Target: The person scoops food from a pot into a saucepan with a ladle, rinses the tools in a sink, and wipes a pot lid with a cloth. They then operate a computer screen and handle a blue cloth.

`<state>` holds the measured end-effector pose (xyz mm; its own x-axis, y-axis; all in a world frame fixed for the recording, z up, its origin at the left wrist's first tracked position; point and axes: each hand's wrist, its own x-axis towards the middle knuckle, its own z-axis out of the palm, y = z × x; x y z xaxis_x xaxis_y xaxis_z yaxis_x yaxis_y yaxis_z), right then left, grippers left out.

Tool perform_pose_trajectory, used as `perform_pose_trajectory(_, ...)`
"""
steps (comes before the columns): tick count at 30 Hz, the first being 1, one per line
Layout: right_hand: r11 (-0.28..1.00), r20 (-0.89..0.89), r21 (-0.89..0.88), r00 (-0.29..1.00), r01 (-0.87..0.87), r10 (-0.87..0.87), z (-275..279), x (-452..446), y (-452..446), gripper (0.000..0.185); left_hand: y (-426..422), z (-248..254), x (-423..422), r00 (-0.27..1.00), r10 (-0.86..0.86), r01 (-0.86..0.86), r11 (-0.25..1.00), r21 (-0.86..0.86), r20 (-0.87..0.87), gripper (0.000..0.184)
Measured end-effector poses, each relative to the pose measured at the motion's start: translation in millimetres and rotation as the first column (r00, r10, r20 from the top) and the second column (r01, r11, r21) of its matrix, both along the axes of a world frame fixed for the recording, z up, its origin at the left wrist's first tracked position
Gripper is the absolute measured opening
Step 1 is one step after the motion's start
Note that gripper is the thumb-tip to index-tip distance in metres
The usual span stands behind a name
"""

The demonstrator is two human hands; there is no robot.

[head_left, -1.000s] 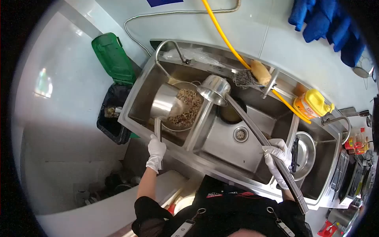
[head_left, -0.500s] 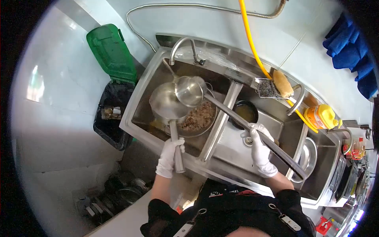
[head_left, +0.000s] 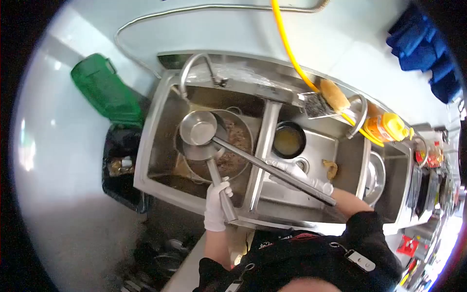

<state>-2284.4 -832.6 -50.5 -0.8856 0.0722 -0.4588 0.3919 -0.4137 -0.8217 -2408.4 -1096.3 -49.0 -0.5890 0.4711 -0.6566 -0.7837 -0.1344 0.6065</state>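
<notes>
White gloves cover both hands. My left hand (head_left: 216, 205) is closed round the handle of a wide steel pan (head_left: 200, 152), which is held over the left sink basin. My right hand (head_left: 297, 175) grips the long handle of a steel ladle (head_left: 198, 127); its bowl is above the pan and hides part of it. Under both, a large round pot (head_left: 246, 167) stands in the left basin, with brownish, shredded-looking food (head_left: 237, 136) in liquid inside.
A black bowl of yellowish liquid (head_left: 289, 140) and a tan piece (head_left: 330, 169) lie in the middle basin. Around the sink are a faucet (head_left: 184, 78), yellow hose (head_left: 292, 56), scrubber (head_left: 315, 104), sponge (head_left: 334, 96), yellow jug (head_left: 386, 127) and bin (head_left: 121, 138).
The ladle has moved left, from beside the divider to above the pan. My right hand has reached leftward with it. The pan has swung over the pot, and the camera view has shifted.
</notes>
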Motion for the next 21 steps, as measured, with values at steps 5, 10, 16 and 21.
perform_pose_trajectory(5,0.999,-0.115,0.034,0.993,0.041,-0.037,8,31,10,0.04,5,32,9,0.999,-0.049,0.048,0.997,-0.065,-0.021,0.036)
perform_pose_trajectory(10,0.673,0.057,0.739,0.997,-0.012,-0.044,-1,100,93,0.038,4,59,44,0.989,-0.145,0.144,0.986,-0.081,-0.011,0.035)
perform_pose_trajectory(16,-0.159,-0.427,0.903,0.867,0.398,-0.256,-21,107,251,0.055,21,96,106,0.979,-0.202,0.199,0.975,-0.098,-0.023,0.037)
perform_pose_trajectory(21,0.266,-0.305,0.911,0.949,0.315,-0.08,-11,89,289,0.054,27,88,154,0.986,-0.163,0.161,0.985,-0.06,-0.04,0.037)
